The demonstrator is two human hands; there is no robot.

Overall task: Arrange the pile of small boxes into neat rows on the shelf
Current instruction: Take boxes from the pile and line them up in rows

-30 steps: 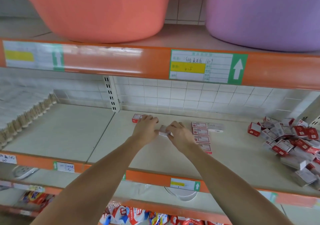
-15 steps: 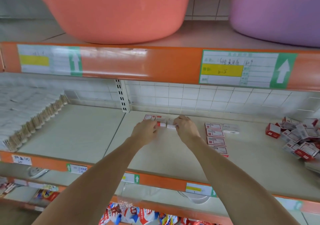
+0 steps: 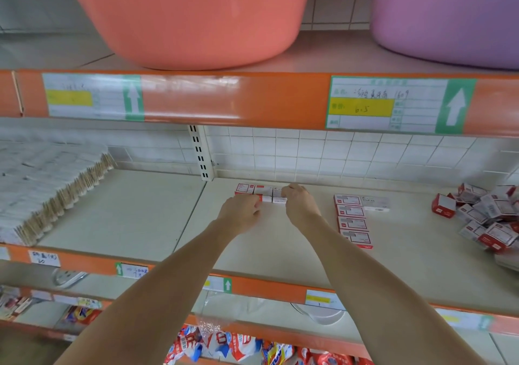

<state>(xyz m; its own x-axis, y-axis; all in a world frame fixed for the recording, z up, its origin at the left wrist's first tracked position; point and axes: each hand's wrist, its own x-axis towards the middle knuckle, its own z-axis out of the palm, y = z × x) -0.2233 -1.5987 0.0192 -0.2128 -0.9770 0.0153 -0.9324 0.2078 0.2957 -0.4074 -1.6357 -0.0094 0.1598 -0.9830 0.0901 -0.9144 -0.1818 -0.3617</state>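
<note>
Judging by the shelf (image 3: 280,255), you are early in the job: a short row of small boxes (image 3: 259,191) sits at the back, a second column of boxes (image 3: 352,221) runs toward you just to the right, and the pile (image 3: 488,216) at the far right is still a jumble, so most of the sorting remains. Your left hand (image 3: 238,214) and right hand (image 3: 299,204) are close together, fingers curled at the front of the back row; whether they pinch a box or only nudge it, you cannot tell. One box beside the column reads "STAPLES". The price tag (image 3: 398,105) overhead shows a handwritten 6.5.
</note>
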